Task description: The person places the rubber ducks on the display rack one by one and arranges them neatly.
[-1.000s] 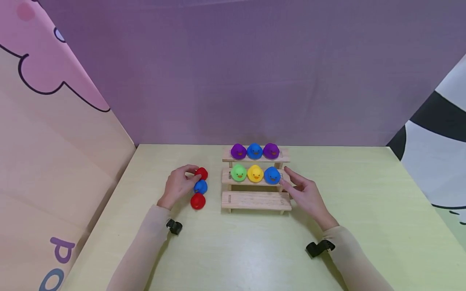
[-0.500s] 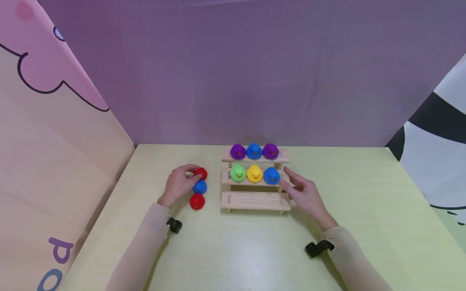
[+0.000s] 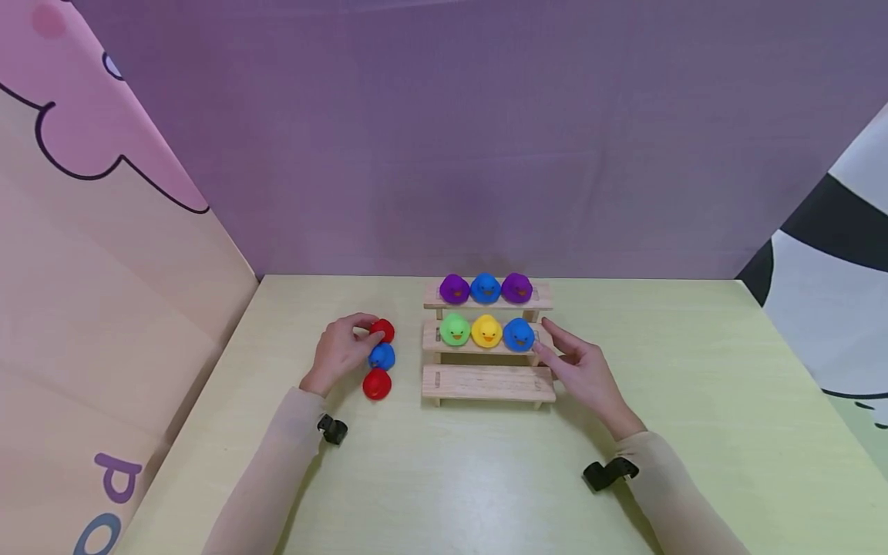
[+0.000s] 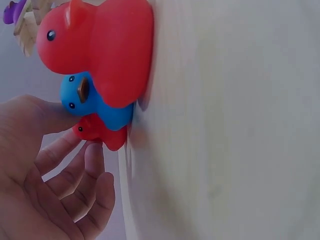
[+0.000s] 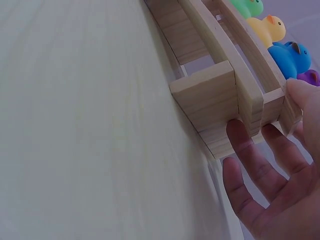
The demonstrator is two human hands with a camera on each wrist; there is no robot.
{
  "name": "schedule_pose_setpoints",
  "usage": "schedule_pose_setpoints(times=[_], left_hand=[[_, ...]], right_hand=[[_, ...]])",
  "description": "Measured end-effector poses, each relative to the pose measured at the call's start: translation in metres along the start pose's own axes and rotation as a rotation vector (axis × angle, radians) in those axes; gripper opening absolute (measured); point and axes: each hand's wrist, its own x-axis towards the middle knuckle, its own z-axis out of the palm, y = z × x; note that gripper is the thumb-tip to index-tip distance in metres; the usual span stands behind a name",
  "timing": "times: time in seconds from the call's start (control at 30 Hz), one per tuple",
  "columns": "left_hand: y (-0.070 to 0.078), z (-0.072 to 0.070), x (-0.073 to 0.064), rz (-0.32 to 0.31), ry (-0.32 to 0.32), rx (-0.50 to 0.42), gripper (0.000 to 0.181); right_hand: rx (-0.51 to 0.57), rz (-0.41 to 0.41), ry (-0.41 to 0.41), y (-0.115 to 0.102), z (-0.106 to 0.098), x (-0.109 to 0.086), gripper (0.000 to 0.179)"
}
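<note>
The left hand (image 3: pixel 344 348) pinches the far red rubber duck (image 3: pixel 382 331), its thumb and forefinger set narrow about it, the other fingers loosely curled; that duck stands on the pale tabletop (image 3: pixel 444 478), left of a three-tier wooden stand (image 3: pixel 489 382); just nearer than it stands a blue rubber duck (image 3: pixel 381 357), and nearer again a second red rubber duck (image 3: pixel 377 384), the three in a close line running from far to near, all upright on the table; whether they touch one another I cannot tell.

The right hand (image 3: pixel 579 370) grips the right end of the stand's middle shelf (image 3: pixel 451 349), the thumb at its near edge and the forefinger at its far corner; the right wrist view shows further fingertips at the stand's side, the lowest finger apart from it; the forefinger's tip is hidden there.

On the middle shelf sit, left to right, a green duck (image 3: pixel 455 330), a yellow duck (image 3: pixel 486 331) and another blue duck (image 3: pixel 519 334), the last just beside the right thumb; on the top shelf (image 3: pixel 544 297), at the far side, another blue duck (image 3: pixel 486 289) sits between a left purple duck (image 3: pixel 455 289) and a right purple duck (image 3: pixel 516 288); all six face the near side; beyond the table hangs a purple cloth (image 3: pixel 444 139).
</note>
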Motion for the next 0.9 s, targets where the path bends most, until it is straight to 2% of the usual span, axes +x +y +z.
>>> schedule_pose_setpoints(times=[0.6, 0.9], left_hand=[[-0.003, -0.009, -0.004, -0.013, 0.002, -0.03, 0.039], [-0.006, -0.012, -0.006, 0.014, 0.045, -0.045, 0.041]], right_hand=[[0.002, -0.005, -0.009, 0.001, 0.0, 0.0, 0.061], [-0.005, -0.007, -0.005, 0.001, 0.0, -0.001, 0.062]])
